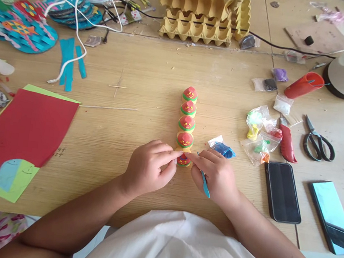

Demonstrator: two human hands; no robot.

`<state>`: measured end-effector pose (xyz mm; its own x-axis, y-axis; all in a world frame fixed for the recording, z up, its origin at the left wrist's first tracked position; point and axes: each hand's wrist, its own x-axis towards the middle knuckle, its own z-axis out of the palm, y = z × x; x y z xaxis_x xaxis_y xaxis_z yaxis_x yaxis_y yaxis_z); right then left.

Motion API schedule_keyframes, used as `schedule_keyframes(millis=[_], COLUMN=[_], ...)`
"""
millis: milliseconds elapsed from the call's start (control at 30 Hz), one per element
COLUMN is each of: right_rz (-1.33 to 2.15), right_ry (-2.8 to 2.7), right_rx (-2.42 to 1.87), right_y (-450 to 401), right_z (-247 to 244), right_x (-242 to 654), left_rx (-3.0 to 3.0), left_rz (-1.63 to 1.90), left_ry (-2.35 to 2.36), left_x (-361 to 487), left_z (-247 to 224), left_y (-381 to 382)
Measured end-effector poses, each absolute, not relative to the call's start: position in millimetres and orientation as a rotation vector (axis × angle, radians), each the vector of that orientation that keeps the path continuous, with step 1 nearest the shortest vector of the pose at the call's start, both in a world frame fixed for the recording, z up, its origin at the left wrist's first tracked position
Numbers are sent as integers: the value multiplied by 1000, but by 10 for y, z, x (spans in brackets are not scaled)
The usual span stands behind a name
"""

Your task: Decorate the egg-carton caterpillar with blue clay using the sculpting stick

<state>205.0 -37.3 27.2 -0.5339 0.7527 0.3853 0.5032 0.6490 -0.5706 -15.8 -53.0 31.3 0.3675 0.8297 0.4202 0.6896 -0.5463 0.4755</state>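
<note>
A strip of egg-carton cups (187, 124) stands in a line away from me, each cup decorated with red on top, a green band and a small yellow smiling face. The nearest cup (183, 161) also bears some blue and is partly covered by my fingers. My left hand (153, 164) is closed at that cup's left side, its index fingertip on the top. From the right, my right hand (216, 175) touches the same cup with a fingertip while gripping a thin blue plastic modelling tool (205, 185). Just beyond that hand lies a bag of blue clay (224, 148).
On the right are clay bags (260, 145), a red utility knife (287, 140), scissors (319, 142), a red cup (304, 86) and two phones (283, 192). Red paper (29, 127) and woven blue crafts (28, 38) lie left. Egg trays (196, 26) stand at the back.
</note>
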Motion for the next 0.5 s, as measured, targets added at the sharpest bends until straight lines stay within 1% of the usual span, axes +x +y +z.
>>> schedule_keyframes(millis=[267, 500], right_rz=[444, 527], right_ry=[-2290, -2211], right_rx=[-986, -966], right_y=[-392, -361], right_z=[274, 280], right_x=[2045, 2054], left_rx=[2587, 2512], left_rz=[864, 920], left_ry=[1351, 1331], left_x=[-156, -169], left_z=[317, 311], left_y=[-536, -536])
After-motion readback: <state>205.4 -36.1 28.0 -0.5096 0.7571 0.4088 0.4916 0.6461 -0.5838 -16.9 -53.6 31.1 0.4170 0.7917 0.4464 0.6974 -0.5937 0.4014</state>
